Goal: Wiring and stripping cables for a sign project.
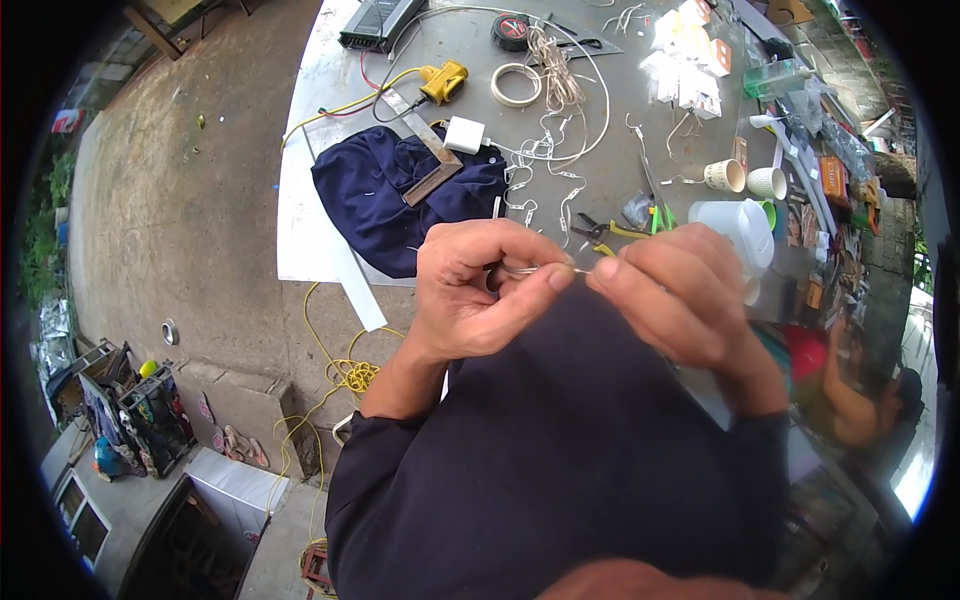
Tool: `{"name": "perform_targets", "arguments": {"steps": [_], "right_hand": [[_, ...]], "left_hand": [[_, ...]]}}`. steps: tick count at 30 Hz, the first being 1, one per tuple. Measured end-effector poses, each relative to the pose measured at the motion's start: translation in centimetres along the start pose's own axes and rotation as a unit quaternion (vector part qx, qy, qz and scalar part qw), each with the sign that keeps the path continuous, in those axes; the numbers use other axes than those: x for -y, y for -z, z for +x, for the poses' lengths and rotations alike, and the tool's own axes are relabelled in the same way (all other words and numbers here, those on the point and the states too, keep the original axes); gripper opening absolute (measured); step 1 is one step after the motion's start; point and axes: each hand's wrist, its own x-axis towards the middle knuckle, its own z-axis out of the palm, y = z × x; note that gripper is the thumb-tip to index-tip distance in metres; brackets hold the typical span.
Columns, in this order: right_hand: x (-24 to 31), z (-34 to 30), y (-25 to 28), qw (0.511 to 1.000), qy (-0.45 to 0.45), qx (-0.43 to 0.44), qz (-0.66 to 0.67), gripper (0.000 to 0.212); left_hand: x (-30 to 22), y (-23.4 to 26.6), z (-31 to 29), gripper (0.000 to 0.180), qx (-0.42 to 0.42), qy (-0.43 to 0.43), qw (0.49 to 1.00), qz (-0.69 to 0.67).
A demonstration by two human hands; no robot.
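Observation:
My left hand (pixel 485 285) is closed, pinching a thin pale wire (pixel 580 270) between thumb and forefinger. Opposite it, my right hand (pixel 680 290) grips the wire's other side with thumb and fingertips, slightly blurred. Only a short length shows between the two hands, raised in front of my dark shirt. Beyond them, yellow-handled pliers (pixel 625 231) lie on the table (pixel 420 75), beside green-handled scissors (pixel 657 215). A string of small white light modules (pixel 565 190) trails over the tabletop.
Dark blue cloth (pixel 360 190) lies at the table's left with a metal square (pixel 433 180) on it. Behind are a white adapter (pixel 464 134), yellow connector (pixel 442 82), tape roll (pixel 516 85) and tape measure (pixel 510 32). Cups (pixel 725 176) stand right; another person's arm (pixel 845 390) shows lower right.

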Motion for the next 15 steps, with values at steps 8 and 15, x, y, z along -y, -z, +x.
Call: {"name": "perform_targets", "arguments": {"steps": [8, 15], "right_hand": [[0.4, 0.3, -0.1, 0.998, -0.056, 0.014, 0.016, 0.021], [1.2, 0.0, 0.6, 0.796, -0.45, 0.089, 0.394, 0.008]], "left_hand": [[-0.1, -0.4, 0.6, 0.01, 0.034, -0.046, 0.994, 0.088], [0.0, -0.8, 0.8, 0.019, 0.017, -0.113, 0.982, 0.15]]}}
